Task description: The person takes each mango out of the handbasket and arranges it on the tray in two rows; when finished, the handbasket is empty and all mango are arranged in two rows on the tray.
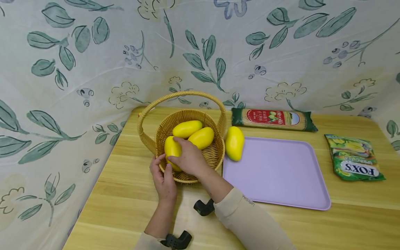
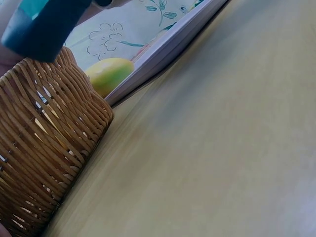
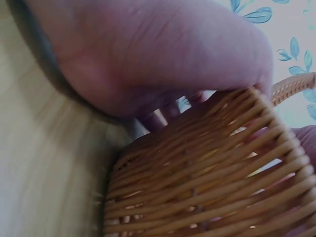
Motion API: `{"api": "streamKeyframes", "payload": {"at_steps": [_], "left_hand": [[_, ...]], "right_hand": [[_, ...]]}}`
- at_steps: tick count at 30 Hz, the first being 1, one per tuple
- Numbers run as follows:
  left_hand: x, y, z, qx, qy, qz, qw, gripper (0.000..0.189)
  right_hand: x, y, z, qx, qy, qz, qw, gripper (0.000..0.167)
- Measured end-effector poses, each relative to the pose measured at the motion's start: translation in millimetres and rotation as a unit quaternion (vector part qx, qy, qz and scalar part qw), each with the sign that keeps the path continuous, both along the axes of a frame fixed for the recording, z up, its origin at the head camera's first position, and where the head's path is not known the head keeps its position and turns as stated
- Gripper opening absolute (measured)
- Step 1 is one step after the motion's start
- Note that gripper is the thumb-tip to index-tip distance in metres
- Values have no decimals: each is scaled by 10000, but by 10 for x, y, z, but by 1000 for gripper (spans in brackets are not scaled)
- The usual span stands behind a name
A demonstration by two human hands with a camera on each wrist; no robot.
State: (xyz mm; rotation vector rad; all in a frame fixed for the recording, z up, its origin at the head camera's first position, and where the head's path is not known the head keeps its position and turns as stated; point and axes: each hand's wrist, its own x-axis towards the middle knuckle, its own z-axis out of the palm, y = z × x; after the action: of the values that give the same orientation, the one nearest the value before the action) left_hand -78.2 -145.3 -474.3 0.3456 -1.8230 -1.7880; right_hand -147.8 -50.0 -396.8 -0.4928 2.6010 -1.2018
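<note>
A wicker basket (image 1: pixel 215 163) with a tall hoop handle (image 1: pixel 184 93) stands on the wooden table. Inside it are three yellow mangoes; one mango (image 1: pixel 187 129) lies at the back and a second mango (image 1: pixel 201 138) just in front of it. My right hand (image 1: pixel 190 158) reaches over the near rim and grips the third mango (image 1: pixel 172 147) at the left wall, thumb and fingers around it. With my left hand (image 1: pixel 164 180) I hold the basket's near-left side, fingers along its outside and thumb at the rim. Basket weave (image 2: pixel 44 143) fills the left of the left wrist view.
Another mango (image 1: pixel 235 143) rests by the left edge of a lilac tray (image 1: pixel 275 170). Behind the tray lies a spaghetti pack (image 1: pixel 275 119). A green FOX'S bag (image 1: pixel 354 158) is at the far right. Patterned cloth (image 1: pixel 200 52) hangs behind the table.
</note>
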Motion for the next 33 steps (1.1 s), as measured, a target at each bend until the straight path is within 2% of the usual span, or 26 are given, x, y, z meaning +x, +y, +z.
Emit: {"api": "streamKeyframes", "payload": {"at_steps": [7,13,18,23,28,33], "left_hand": [[1,10,-4,-6,14,-12,10000,33],[-2,13,-12,8,6,-49,10000,35],[-8,11,-18,100,39,-90,9999,36],[-7,9,-21,91,60,-99,9999,35],[-3,6,-22,135,104,-122,9998,34],[-3,9,-24,204,137,-122,9996,34]], "right_hand": [[78,131,184,-108,188,-184,9996,74],[136,329,378,-519,37,-451,9976,80],[194,506,476,-856,-151,-669,9940,81],[267,687,522,-910,-127,-606,9939,76],[384,896,564,-925,78,-411,9948,75],[497,1132,598,-734,193,-341,9965,76]]}}
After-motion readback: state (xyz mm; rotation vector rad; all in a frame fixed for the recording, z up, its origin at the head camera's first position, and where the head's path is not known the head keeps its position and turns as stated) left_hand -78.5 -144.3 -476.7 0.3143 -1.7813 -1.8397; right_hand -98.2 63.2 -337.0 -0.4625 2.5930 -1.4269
